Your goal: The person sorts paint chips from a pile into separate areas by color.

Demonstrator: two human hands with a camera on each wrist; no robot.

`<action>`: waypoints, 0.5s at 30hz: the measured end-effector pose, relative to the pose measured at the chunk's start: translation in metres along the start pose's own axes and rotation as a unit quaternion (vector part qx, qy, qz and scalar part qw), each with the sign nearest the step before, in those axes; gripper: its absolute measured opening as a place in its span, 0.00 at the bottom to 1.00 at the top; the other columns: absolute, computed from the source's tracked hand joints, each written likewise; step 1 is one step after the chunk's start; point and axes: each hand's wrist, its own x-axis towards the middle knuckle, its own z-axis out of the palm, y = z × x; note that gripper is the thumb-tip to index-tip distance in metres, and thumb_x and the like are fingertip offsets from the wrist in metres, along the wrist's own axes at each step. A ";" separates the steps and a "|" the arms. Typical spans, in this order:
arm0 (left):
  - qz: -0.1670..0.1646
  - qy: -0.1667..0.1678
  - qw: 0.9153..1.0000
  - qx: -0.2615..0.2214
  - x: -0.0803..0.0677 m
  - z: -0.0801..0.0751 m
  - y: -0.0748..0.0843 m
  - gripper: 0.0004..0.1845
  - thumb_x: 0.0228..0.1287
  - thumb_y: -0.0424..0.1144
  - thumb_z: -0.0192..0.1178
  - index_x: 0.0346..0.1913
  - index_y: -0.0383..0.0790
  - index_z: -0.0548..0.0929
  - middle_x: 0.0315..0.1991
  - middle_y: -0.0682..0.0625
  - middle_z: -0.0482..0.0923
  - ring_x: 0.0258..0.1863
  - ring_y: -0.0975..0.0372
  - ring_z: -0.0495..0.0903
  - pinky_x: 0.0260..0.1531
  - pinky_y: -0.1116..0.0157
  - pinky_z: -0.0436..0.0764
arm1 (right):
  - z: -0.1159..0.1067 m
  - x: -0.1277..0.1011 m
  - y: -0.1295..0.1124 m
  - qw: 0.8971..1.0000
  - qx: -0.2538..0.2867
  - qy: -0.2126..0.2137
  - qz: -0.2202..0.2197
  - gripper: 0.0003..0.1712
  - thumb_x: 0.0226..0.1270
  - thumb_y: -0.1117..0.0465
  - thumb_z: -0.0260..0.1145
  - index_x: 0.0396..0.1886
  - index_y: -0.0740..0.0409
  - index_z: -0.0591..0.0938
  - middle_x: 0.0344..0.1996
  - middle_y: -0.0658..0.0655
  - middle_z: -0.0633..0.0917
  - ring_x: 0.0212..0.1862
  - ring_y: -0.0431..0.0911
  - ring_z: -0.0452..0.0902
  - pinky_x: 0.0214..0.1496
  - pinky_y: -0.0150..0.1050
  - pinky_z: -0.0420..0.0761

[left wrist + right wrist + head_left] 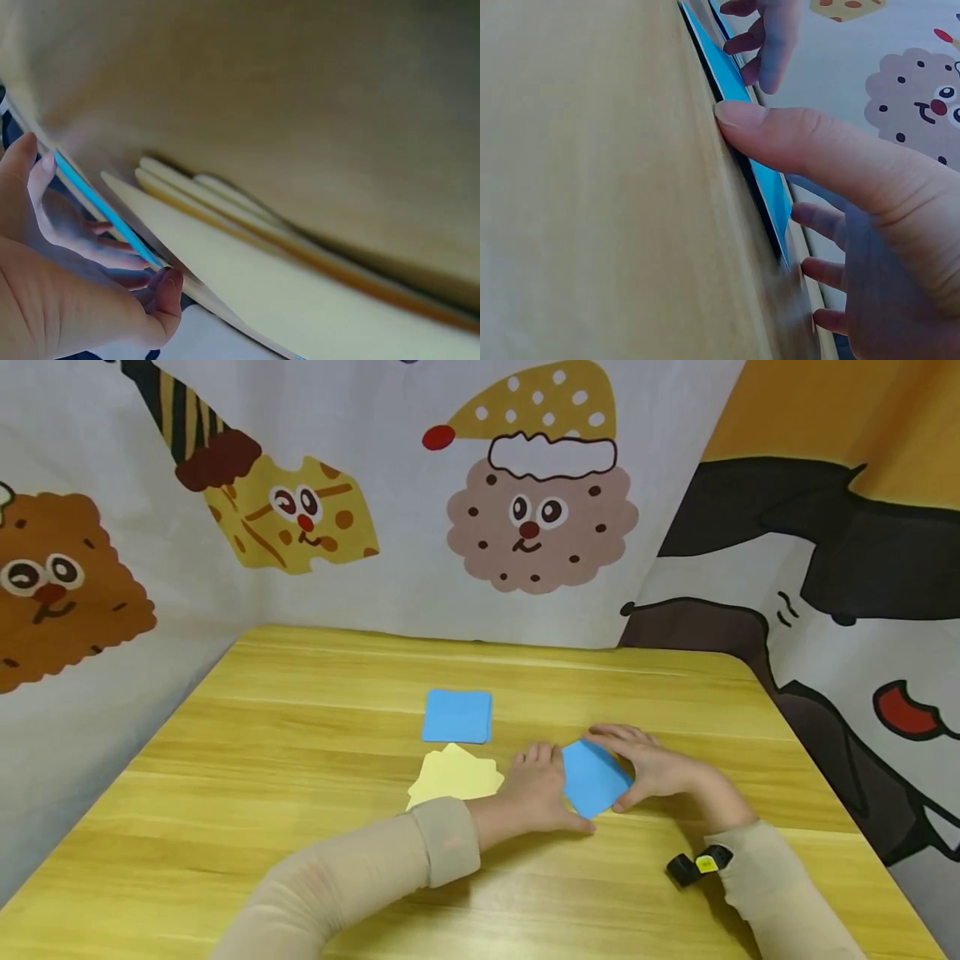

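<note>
A blue square of paper (596, 779) lies turned cornerwise on the table between both hands. My left hand (534, 789) is at its left side, fingers extended and thumb spread toward the near corner. On the other side, my right hand (651, 766) spans the right edge, fingertips at the far corner and thumb at the near right corner. The right wrist view shows that thumb (742, 116) right at the paper's thin edge. Left of the left hand, yellow papers (453, 774) lie in an uneven, fanned pile, partly behind the forearm. Behind them sits a neater blue paper stack (457, 716).
The wood-grain table (300, 727) carries all the papers. A cloth backdrop (405, 602) with cartoon figures hangs along its far and side edges. A small black device (697, 865) with a yellow label is at the right cuff.
</note>
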 end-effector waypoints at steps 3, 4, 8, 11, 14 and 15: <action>-0.004 -0.002 1.000 0.022 0.001 0.000 0.003 0.64 0.41 0.80 0.55 0.73 0.34 0.57 0.66 0.44 0.60 0.63 0.56 0.59 0.61 0.59 0.61 | -0.001 0.001 0.001 1.000 -0.002 0.000 -0.002 0.62 0.38 0.39 0.79 0.73 0.56 0.62 0.70 0.62 0.58 0.69 0.64 0.47 0.59 0.71 0.48; -0.006 -0.001 1.000 0.027 0.002 0.000 0.003 0.64 0.41 0.80 0.55 0.72 0.35 0.57 0.65 0.44 0.60 0.62 0.56 0.59 0.61 0.59 0.62 | -0.001 0.001 0.001 1.000 -0.004 0.001 -0.002 0.62 0.38 0.39 0.79 0.72 0.56 0.63 0.70 0.62 0.59 0.69 0.64 0.48 0.59 0.71 0.48; -0.014 0.006 1.000 0.026 0.004 0.000 0.003 0.62 0.41 0.79 0.57 0.71 0.35 0.60 0.62 0.46 0.62 0.59 0.57 0.61 0.60 0.60 0.62 | -0.001 0.002 -0.001 1.000 -0.005 0.005 0.002 0.60 0.38 0.40 0.79 0.72 0.55 0.64 0.69 0.61 0.60 0.68 0.63 0.49 0.59 0.70 0.50; -0.011 0.008 1.000 0.017 0.006 0.001 0.002 0.62 0.41 0.78 0.58 0.71 0.35 0.60 0.61 0.45 0.63 0.58 0.57 0.61 0.59 0.60 0.63 | 0.001 0.001 -0.003 1.000 -0.010 0.011 0.011 0.60 0.38 0.39 0.79 0.72 0.53 0.65 0.68 0.60 0.61 0.68 0.62 0.51 0.59 0.68 0.52; -0.004 0.013 1.000 0.009 0.007 0.001 0.000 0.62 0.40 0.78 0.59 0.71 0.34 0.61 0.59 0.45 0.64 0.56 0.56 0.62 0.58 0.60 0.64 | 0.002 0.000 -0.006 0.999 -0.018 0.023 0.017 0.60 0.37 0.38 0.79 0.71 0.53 0.66 0.68 0.60 0.62 0.67 0.61 0.51 0.59 0.67 0.53; -0.002 0.016 1.000 0.007 0.007 0.002 -0.001 0.63 0.40 0.78 0.59 0.70 0.33 0.61 0.58 0.45 0.64 0.55 0.57 0.62 0.57 0.60 0.65 | 0.003 0.000 -0.007 0.999 -0.022 0.028 0.017 0.60 0.38 0.37 0.79 0.71 0.53 0.66 0.67 0.60 0.62 0.67 0.61 0.52 0.59 0.66 0.54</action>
